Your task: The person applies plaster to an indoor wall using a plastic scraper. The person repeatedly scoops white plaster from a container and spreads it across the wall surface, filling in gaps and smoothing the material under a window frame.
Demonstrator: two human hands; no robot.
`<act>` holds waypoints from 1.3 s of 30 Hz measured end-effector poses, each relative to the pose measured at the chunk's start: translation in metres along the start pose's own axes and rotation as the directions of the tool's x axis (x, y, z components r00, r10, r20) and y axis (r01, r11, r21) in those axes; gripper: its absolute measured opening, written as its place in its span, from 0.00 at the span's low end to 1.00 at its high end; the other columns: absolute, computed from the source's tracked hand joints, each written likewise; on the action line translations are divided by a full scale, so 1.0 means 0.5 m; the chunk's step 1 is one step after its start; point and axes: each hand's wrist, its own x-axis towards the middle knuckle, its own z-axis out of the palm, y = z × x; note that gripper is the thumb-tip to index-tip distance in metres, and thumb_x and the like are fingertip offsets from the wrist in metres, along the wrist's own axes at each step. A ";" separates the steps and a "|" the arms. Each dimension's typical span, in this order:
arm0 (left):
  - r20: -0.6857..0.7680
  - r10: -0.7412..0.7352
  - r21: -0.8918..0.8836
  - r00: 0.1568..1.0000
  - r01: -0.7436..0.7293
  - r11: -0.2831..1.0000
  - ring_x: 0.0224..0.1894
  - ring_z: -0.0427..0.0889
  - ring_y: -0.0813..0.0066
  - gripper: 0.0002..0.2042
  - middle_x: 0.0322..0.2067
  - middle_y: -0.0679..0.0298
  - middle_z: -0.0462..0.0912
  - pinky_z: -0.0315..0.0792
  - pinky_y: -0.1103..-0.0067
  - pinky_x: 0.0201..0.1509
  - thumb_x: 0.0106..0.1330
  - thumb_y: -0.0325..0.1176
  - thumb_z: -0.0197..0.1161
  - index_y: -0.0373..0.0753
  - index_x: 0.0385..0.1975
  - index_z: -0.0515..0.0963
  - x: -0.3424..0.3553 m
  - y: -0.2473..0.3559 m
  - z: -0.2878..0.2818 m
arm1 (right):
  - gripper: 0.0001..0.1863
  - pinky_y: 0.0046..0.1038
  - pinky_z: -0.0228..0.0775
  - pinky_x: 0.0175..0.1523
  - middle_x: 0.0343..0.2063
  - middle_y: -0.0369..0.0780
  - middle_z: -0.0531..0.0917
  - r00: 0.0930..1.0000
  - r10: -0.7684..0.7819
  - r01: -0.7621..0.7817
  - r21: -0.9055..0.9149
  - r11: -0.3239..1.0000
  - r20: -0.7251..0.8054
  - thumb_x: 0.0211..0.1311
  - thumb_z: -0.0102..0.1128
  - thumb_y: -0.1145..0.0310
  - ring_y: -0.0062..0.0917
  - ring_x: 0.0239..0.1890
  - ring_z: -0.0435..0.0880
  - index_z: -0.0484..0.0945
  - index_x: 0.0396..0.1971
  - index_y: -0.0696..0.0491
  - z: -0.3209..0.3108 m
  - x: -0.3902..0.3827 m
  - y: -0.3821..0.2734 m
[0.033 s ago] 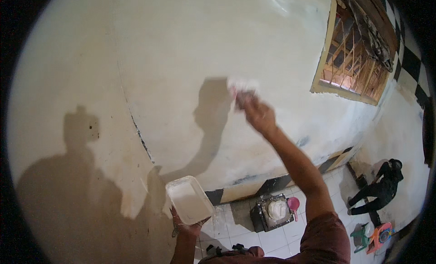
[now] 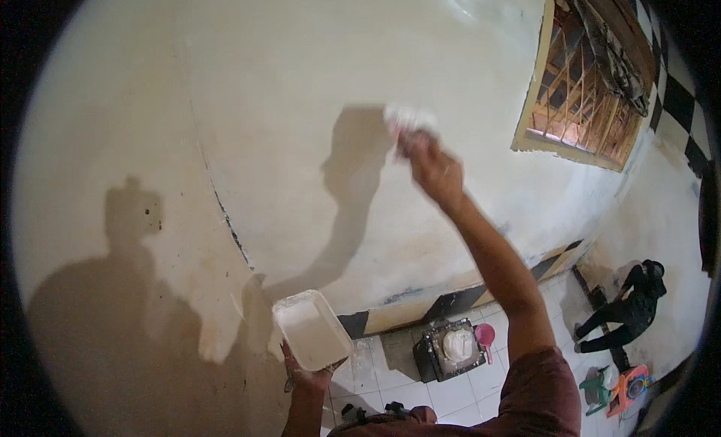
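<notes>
My right hand (image 2: 438, 174) is raised against the cream wall (image 2: 278, 136), its fingers closed round the handle of a wide paintbrush (image 2: 410, 125). Motion smears the brush, but its whitish head appears at or close to the wall's surface. Low at the left, my left hand (image 2: 309, 375) grips a white rectangular tub (image 2: 315, 332) from below, its fingers partly hidden. Pale paint coats the inside of the tub, which tilts a little.
A barred window (image 2: 582, 99) opens in the wall at upper right. On the tiled floor, a dark box (image 2: 428, 362) bears a white bundle (image 2: 458, 347) beside a pink dipper (image 2: 485, 335). Farther right stand a person in dark clothes (image 2: 638, 302) and an orange stool (image 2: 622, 396).
My right hand and the paintbrush have moved up the wall and slightly to the right. The left hand and the tub have hardly shifted.
</notes>
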 end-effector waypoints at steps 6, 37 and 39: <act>-0.023 0.024 0.025 0.999 -0.023 0.999 0.57 0.75 0.48 0.36 0.58 0.58 0.74 0.75 0.44 0.46 0.64 0.67 0.48 0.49 0.66 0.64 -0.006 0.001 0.030 | 0.20 0.39 0.79 0.28 0.43 0.43 0.77 0.915 0.375 -0.377 0.020 0.926 -0.151 0.56 0.62 0.68 0.42 0.34 0.83 0.73 0.50 0.49 -0.016 0.222 0.143; -0.045 0.163 -0.013 0.986 -0.163 0.986 0.60 0.74 0.50 0.33 0.60 0.58 0.73 0.71 0.45 0.56 0.67 0.62 0.49 0.47 0.66 0.63 -0.018 0.022 0.003 | 0.20 0.43 0.78 0.30 0.43 0.48 0.78 0.822 0.368 -0.569 0.647 0.507 0.435 0.59 0.54 0.72 0.44 0.32 0.84 0.67 0.53 0.53 0.017 0.146 -0.574; -0.061 0.183 -0.083 0.981 -0.188 0.979 0.59 0.74 0.45 0.37 0.60 0.54 0.72 0.73 0.41 0.52 0.65 0.63 0.50 0.45 0.68 0.60 -0.018 0.011 -0.014 | 0.20 0.40 0.78 0.28 0.39 0.45 0.79 0.926 0.317 -0.374 0.598 0.709 0.204 0.58 0.56 0.72 0.40 0.27 0.84 0.69 0.52 0.52 0.004 0.160 -0.499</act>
